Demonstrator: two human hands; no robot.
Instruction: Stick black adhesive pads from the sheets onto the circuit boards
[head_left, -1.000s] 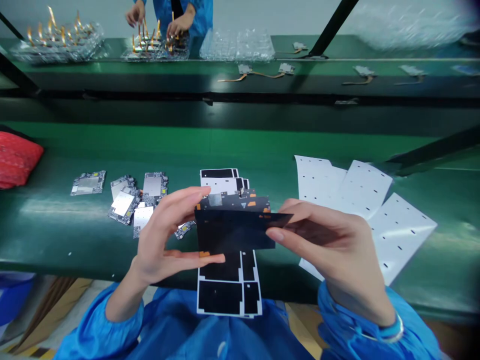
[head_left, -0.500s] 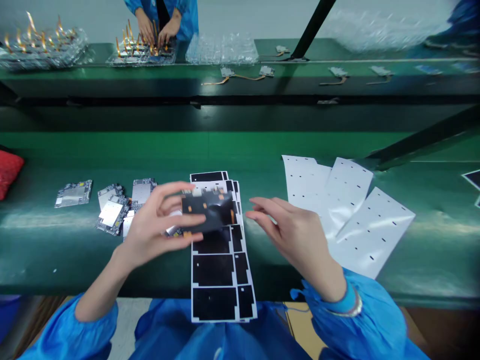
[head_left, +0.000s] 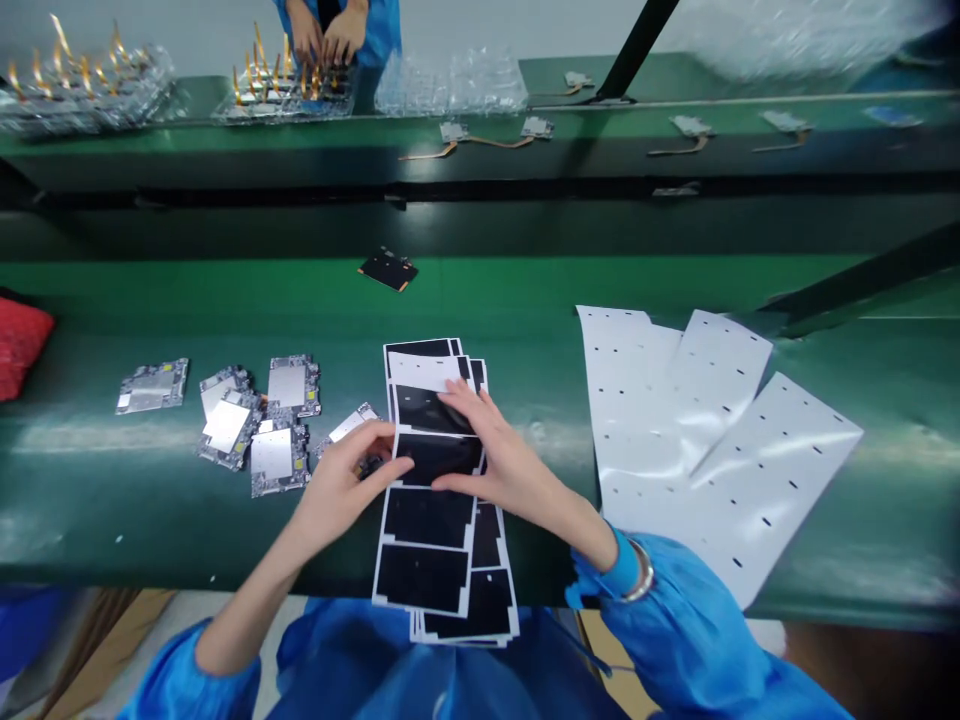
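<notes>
A stack of white-edged sheets with black rectangular pieces [head_left: 427, 520] lies in the middle of the green bench in front of me. My right hand [head_left: 487, 450] rests flat on it, fingers spread, holding nothing visible. My left hand [head_left: 349, 480] sits at the stack's left edge, a fingertip on the black surface, and is nearest to a pile of circuit boards [head_left: 262, 430]. A small black piece with orange corners [head_left: 388, 268] lies alone farther along the bench, beyond both hands.
Several white perforated liner sheets [head_left: 712, 440] fan out to my right. A red cushion [head_left: 19, 345] lies at the far left. Beyond a dark rail, a co-worker's hands [head_left: 326, 30] work at a tray of boards with orange flex cables [head_left: 285, 95].
The small black piece has left my left hand and now lies on the far part of the bench. My right hand has moved left onto the stack, and my left hand has dropped to its edge.
</notes>
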